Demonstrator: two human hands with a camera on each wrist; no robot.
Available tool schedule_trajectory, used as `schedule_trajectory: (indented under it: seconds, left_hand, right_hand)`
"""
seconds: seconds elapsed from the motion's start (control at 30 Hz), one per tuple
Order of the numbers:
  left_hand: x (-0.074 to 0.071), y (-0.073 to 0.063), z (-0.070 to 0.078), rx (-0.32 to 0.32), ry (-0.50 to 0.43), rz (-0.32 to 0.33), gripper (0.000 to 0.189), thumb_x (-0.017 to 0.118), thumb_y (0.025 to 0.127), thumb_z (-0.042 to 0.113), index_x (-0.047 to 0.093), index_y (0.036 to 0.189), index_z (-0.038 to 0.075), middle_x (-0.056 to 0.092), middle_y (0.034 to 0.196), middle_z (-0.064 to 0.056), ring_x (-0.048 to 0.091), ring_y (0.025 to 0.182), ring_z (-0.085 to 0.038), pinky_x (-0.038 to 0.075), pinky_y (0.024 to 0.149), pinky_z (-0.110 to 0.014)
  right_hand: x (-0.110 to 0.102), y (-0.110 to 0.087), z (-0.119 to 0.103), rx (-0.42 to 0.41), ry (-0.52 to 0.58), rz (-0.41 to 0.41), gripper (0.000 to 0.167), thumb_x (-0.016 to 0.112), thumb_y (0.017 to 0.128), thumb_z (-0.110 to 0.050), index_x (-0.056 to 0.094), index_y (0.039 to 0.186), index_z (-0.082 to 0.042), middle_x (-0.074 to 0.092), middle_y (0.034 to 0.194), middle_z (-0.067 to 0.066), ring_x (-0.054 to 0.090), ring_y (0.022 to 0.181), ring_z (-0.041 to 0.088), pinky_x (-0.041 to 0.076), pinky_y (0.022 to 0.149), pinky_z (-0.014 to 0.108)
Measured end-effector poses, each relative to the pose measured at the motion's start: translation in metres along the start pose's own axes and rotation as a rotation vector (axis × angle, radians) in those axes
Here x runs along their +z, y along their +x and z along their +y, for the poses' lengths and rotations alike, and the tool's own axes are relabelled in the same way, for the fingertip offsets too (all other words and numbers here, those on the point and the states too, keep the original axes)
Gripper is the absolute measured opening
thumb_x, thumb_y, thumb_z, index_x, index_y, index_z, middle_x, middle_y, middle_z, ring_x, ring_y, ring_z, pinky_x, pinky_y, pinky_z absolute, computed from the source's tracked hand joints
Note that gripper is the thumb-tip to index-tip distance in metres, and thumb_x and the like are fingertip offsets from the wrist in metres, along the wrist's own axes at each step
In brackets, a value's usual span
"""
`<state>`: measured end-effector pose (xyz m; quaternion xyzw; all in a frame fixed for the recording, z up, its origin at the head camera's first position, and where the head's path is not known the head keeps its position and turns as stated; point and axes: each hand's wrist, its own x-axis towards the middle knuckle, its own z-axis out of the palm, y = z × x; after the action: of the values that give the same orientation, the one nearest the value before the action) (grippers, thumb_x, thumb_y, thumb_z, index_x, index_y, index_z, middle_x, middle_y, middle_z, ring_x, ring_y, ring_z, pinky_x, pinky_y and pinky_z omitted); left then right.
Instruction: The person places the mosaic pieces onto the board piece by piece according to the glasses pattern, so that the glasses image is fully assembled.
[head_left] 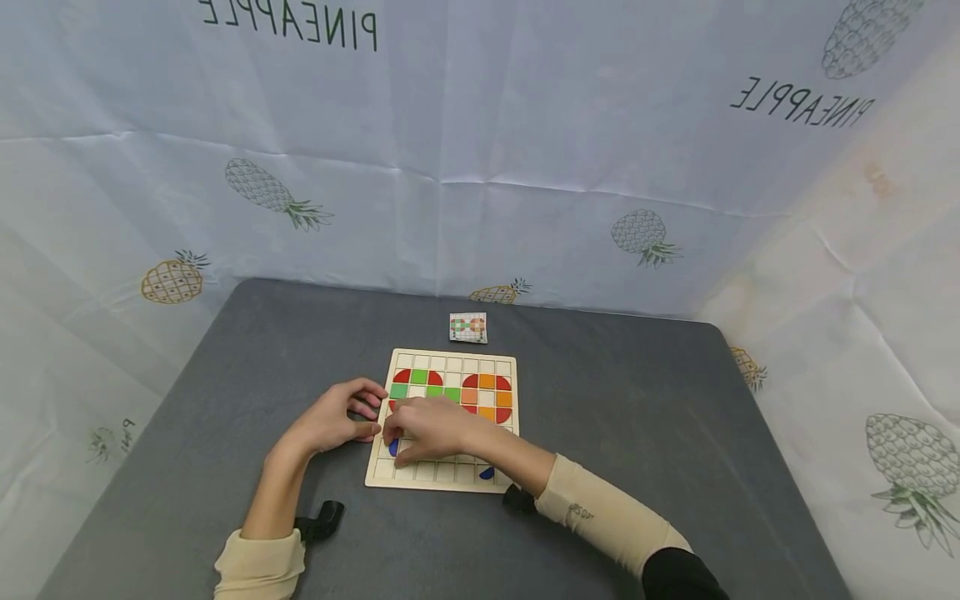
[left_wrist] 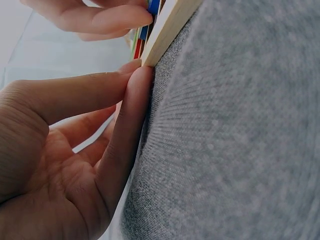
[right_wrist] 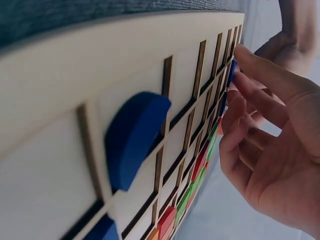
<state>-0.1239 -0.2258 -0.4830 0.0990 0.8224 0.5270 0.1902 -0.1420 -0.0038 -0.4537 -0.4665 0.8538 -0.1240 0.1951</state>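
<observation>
A square wooden grid board lies on the table, partly filled with red, green and orange tiles. At its left edge is the left hand; the left wrist view shows its thumb and a finger pinching the board's rim. Over the lower-left cells, the right hand has thumb and index finger around a blue curved piece. Another blue curved piece sits tilted across cells at the lower right. The right hand covers part of the board's left middle in the head view.
A small pattern card lies behind the board on the grey table. A pineapple-print curtain hangs at the back and sides. Black wrist mounts sit by the forearms.
</observation>
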Motion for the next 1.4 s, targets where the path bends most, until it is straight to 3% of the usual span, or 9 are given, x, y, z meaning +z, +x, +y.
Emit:
schedule_trajectory:
  seconds: [0.2,0.37,0.67,1.1,1.4]
  left_hand:
    - [0.001,0.001,0.000,-0.010,-0.008,-0.002,0.046,0.080,0.091,-0.006,0.062,0.133,-0.007,0.060,0.120,-0.024,0.064,0.097,-0.024,0.068,0.072,-0.032]
    - [0.002,0.002,0.000,-0.020,-0.005,0.004,0.046,0.080,0.091,-0.006,0.062,0.134,-0.007,0.060,0.120,-0.023,0.063,0.097,-0.024,0.068,0.072,-0.032]
    - [0.002,0.001,0.001,-0.038,-0.004,0.014,0.047,0.080,0.091,-0.008,0.061,0.134,-0.007,0.059,0.119,-0.023,0.062,0.097,-0.025,0.068,0.071,-0.032]
    - [0.003,0.001,0.001,-0.044,0.001,0.019,0.048,0.081,0.090,-0.007,0.061,0.134,-0.007,0.059,0.120,-0.023,0.062,0.098,-0.025,0.068,0.071,-0.032]
    - [0.002,0.001,0.002,-0.046,0.009,0.020,0.048,0.080,0.091,-0.007,0.061,0.135,-0.006,0.060,0.120,-0.023,0.062,0.099,-0.026,0.068,0.071,-0.032]
  right_hand:
    - [-0.004,-0.013,0.006,-0.005,0.062,0.008,0.032,0.086,0.095,-0.032,0.078,0.124,-0.019,0.071,0.114,-0.004,0.060,0.097,0.005,0.049,0.080,0.014]
    - [-0.006,-0.037,0.019,0.028,0.127,0.051,0.030,0.086,0.095,-0.030,0.079,0.122,-0.019,0.071,0.112,-0.002,0.059,0.088,0.006,0.048,0.072,0.016]
    - [-0.003,-0.104,0.054,0.104,0.218,0.124,0.025,0.088,0.093,-0.027,0.079,0.115,-0.018,0.073,0.105,-0.003,0.053,0.071,-0.001,0.046,0.064,0.017]
    - [0.010,-0.200,0.094,0.307,0.326,0.138,0.032,0.094,0.086,-0.024,0.076,0.112,-0.019,0.069,0.100,-0.006,0.053,0.073,-0.001,0.049,0.065,0.020]
    - [0.018,-0.221,0.110,0.304,0.403,0.157,0.022,0.093,0.086,-0.020,0.078,0.103,-0.018,0.073,0.094,-0.005,0.056,0.069,-0.003,0.052,0.062,0.019]
